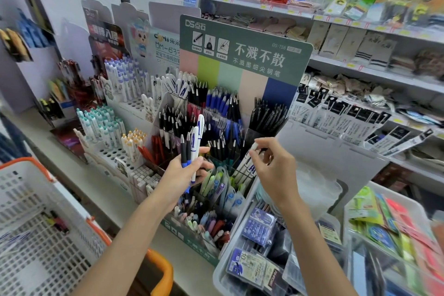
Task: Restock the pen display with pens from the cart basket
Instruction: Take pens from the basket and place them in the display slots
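My left hand [185, 170] grips a small bunch of pens [192, 146]: two white ones with blue marks and two black ones with blue grips, held upright in front of the pen display [242, 60]. My right hand [271, 163] pinches the top of a white pen [247, 163] that leans in a front compartment of the display, among black and blue pens. The white cart basket [31, 218] with an orange rim sits at the lower left; a few small items lie on its floor.
White pen stands with teal, purple and yellow caps [113, 125] fill the counter to the left. A clear bin of packaged stationery [259, 247] sits at the lower right. Shelves of socks and packaged goods [360, 60] run behind.
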`<act>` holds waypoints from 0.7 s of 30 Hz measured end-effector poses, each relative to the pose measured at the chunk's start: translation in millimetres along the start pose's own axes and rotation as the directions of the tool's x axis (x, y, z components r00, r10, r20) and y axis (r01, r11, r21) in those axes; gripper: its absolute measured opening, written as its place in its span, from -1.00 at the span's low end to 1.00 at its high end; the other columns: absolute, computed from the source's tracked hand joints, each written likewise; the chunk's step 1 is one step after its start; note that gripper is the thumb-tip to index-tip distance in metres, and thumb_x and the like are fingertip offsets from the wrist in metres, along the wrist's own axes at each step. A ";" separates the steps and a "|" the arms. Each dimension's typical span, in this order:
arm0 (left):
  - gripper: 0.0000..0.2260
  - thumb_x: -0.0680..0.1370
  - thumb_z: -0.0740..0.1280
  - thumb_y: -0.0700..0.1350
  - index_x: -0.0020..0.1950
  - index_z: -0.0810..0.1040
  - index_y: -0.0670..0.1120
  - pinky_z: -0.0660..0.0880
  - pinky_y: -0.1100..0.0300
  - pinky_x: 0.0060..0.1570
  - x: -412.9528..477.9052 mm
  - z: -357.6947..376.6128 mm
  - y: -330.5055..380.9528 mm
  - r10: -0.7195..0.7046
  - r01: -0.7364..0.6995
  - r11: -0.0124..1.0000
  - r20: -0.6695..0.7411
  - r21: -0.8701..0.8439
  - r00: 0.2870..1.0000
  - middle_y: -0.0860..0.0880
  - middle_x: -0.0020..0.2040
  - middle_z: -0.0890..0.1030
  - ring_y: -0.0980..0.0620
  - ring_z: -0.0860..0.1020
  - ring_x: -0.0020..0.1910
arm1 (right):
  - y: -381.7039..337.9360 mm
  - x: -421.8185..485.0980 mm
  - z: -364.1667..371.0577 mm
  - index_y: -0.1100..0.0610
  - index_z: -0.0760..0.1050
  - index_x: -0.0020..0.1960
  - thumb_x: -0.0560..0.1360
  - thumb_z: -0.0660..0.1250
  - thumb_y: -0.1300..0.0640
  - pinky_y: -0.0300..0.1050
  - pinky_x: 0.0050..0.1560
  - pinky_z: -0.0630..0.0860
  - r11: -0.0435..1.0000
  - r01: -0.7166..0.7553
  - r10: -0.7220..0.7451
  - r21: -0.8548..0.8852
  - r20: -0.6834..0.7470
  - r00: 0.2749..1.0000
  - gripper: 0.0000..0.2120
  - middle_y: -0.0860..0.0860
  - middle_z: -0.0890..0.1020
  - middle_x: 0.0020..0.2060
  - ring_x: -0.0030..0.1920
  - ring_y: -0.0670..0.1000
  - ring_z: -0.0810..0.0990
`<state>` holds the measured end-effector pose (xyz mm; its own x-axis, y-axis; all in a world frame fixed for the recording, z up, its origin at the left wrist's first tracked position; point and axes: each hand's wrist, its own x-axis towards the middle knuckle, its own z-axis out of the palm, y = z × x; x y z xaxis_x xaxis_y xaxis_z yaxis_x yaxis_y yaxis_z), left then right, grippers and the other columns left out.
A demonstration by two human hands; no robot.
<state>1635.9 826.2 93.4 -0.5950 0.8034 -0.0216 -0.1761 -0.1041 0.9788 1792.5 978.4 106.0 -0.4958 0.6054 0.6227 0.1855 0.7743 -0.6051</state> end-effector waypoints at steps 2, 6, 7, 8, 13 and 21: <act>-0.78 0.67 0.20 -0.22 0.27 0.54 -0.09 0.59 0.12 0.00 0.1 -1.2 -1.7 0.000 0.000 1.000 -0.008 0.007 1.000 -0.14 -0.11 0.67 0.10 0.57 -0.26 | 2.4 -0.8 1.1 0.08 0.58 0.07 0.51 0.46 0.22 -0.05 -0.31 0.52 0.999 0.005 -0.005 -0.043 0.001 1.000 -0.84 -0.10 0.56 -0.28 -0.32 -0.05 0.49; -0.78 0.67 0.21 -0.21 0.26 0.55 -0.07 0.61 0.13 -0.02 0.6 -4.2 -4.1 0.002 -0.001 1.000 -0.028 0.028 1.000 -0.11 -0.12 0.69 0.09 0.58 -0.26 | 6.7 -1.1 6.7 0.12 0.65 -0.03 0.49 0.48 0.15 -0.21 -0.24 0.51 0.976 0.075 -0.079 -0.203 -0.011 0.997 -0.92 -0.04 0.61 -0.12 -0.20 -0.07 0.53; -0.78 0.67 0.21 -0.20 0.27 0.55 -0.06 0.60 0.12 -0.03 0.9 -4.1 -4.0 0.001 0.000 1.000 -0.028 0.030 1.000 -0.10 -0.12 0.69 0.09 0.56 -0.27 | 7.5 -1.4 8.5 0.13 0.67 -0.06 0.48 0.49 0.15 -0.28 -0.20 0.46 0.968 0.084 -0.090 -0.235 -0.014 0.996 -0.93 -0.02 0.60 -0.08 -0.13 -0.08 0.53; -0.78 0.67 0.21 -0.19 0.27 0.55 -0.04 0.59 0.12 -0.06 0.9 -4.0 -3.6 -0.002 0.003 0.999 -0.026 0.035 1.000 -0.09 -0.13 0.69 0.08 0.55 -0.28 | 7.9 -2.0 9.9 0.14 0.67 -0.08 0.48 0.50 0.16 -0.31 -0.17 0.43 0.963 0.087 -0.094 -0.254 -0.015 0.995 -0.94 0.00 0.59 -0.06 -0.09 -0.07 0.53; -0.75 0.69 0.18 -0.18 0.32 0.53 -0.03 0.44 0.26 -0.33 -0.1 -4.5 -2.1 -0.043 0.043 0.999 0.032 0.014 0.999 -0.01 -0.22 0.59 0.12 0.42 -0.35 | 3.7 0.2 4.2 0.16 0.69 0.03 0.52 0.44 0.21 -0.15 -0.29 0.54 0.980 0.078 -0.086 -0.183 -0.037 0.996 -0.89 -0.01 0.57 -0.04 -0.26 -0.11 0.50; -0.76 0.67 0.20 -0.16 0.30 0.54 -0.14 0.43 0.25 -0.29 -0.5 5.5 14.3 -0.016 0.000 0.997 0.219 0.073 0.976 -0.06 -0.20 0.59 0.10 0.45 -0.34 | -29.5 17.9 -11.8 0.08 0.63 0.13 0.55 0.38 0.28 -0.30 -0.25 0.46 0.989 -0.028 0.036 0.147 -0.052 0.998 -0.79 -0.08 0.64 -0.15 -0.27 -0.06 0.52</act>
<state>1638.0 827.5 108.5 -0.4062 0.9137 0.0079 -0.1187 -0.0614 0.9910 1788.2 968.6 140.9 -0.4438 0.6417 0.6256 0.0725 0.7215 -0.6886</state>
